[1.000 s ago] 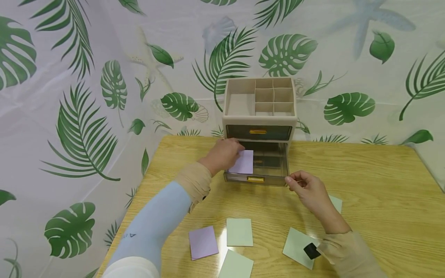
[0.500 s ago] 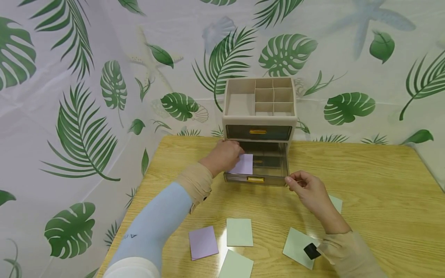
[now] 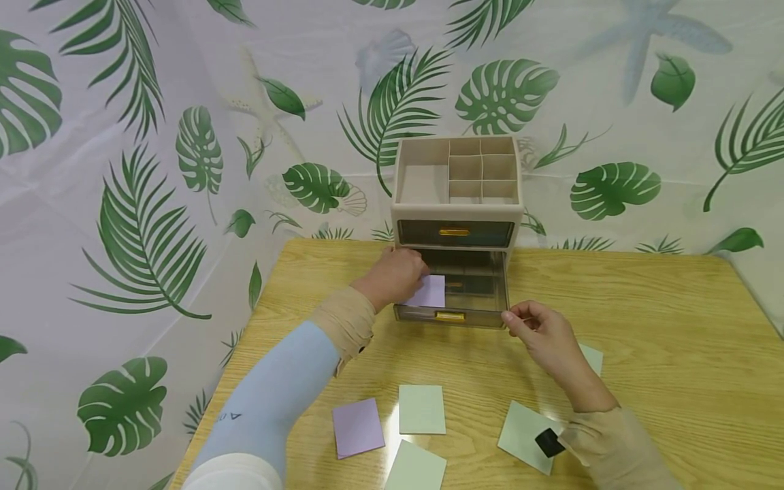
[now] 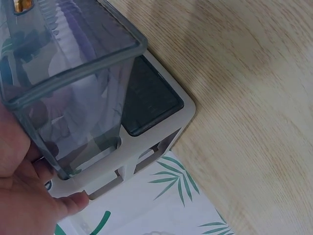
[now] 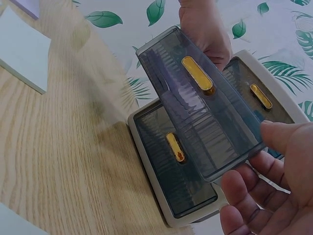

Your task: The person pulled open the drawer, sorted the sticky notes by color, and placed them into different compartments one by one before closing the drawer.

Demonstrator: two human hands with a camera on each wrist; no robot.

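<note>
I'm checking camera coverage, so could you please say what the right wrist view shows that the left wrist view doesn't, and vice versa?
Only the right wrist view shows the right hand and pale green pads. Only the left wrist view shows the left side wall of the open drawer. Both show that drawer, the left hand and the table.

Lilac paper (image 3: 432,293), smoky-grey drawer (image 3: 480,318)

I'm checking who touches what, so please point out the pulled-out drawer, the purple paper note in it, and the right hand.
Pulled-out drawer (image 5: 210,122): right wrist view, on its front panel.
Purple paper note (image 3: 432,292): head view, on its uncovered face.
Right hand (image 3: 548,338): head view, back of the hand.
</note>
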